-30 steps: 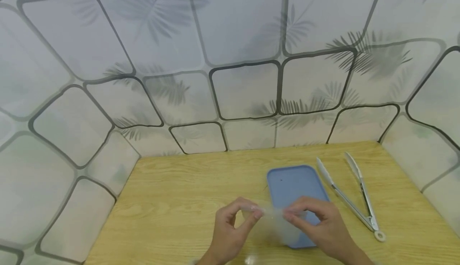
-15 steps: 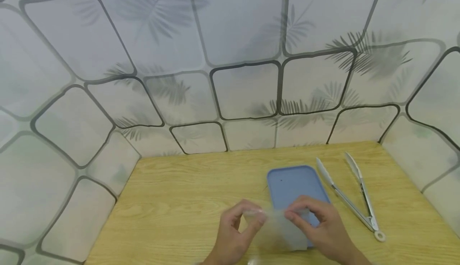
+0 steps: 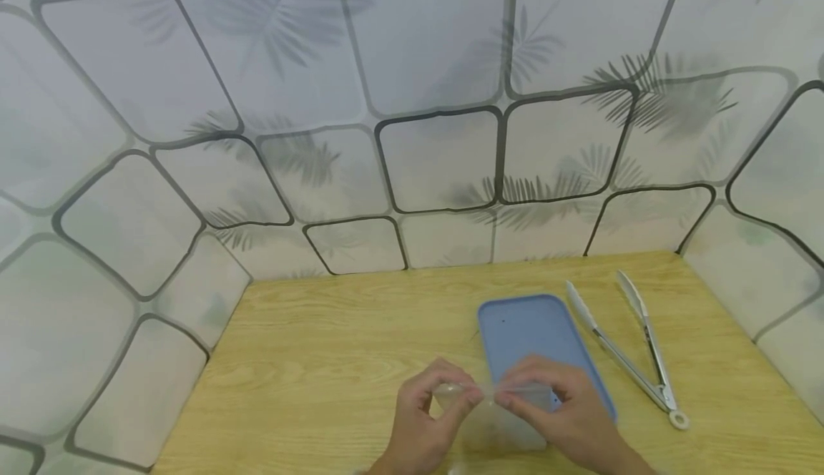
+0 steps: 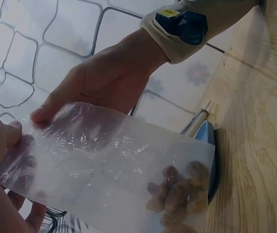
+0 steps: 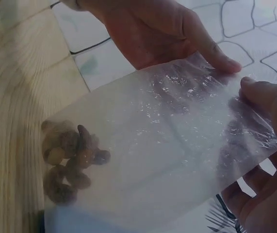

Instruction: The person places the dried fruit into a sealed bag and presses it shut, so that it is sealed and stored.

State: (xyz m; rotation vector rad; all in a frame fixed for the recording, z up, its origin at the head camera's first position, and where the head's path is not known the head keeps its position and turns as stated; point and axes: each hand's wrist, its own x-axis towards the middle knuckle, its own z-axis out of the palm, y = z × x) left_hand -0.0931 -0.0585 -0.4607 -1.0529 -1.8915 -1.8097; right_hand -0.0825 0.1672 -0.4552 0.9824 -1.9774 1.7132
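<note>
A see-through plastic bag [image 3: 505, 433] hangs between both hands above the near part of the table. Its top edge is pinched by my left hand [image 3: 425, 414] between thumb and fingers. My right hand [image 3: 573, 409] pinches the same edge a short way to the right, the two sets of fingertips nearly meeting. In the left wrist view, several small brown wrinkled lumps [image 4: 177, 194] lie gathered at the bag's bottom end. The same brown lumps [image 5: 70, 165] show through the film in the right wrist view. What kind they are cannot be made out through the cloudy plastic.
Behind the hands lies a blue rectangular tray [image 3: 528, 328], its near part overlapped by the bag and right hand. Metal tongs [image 3: 634, 371] lie spread to its right on the wood-grain table [image 3: 335, 360]. Patterned panels [image 3: 438, 239] close off the back and sides.
The left hand has shifted right and the right hand slightly left, bringing their pinching fingertips closer together at the bag's top edge. The tray and tongs stay where they were.
</note>
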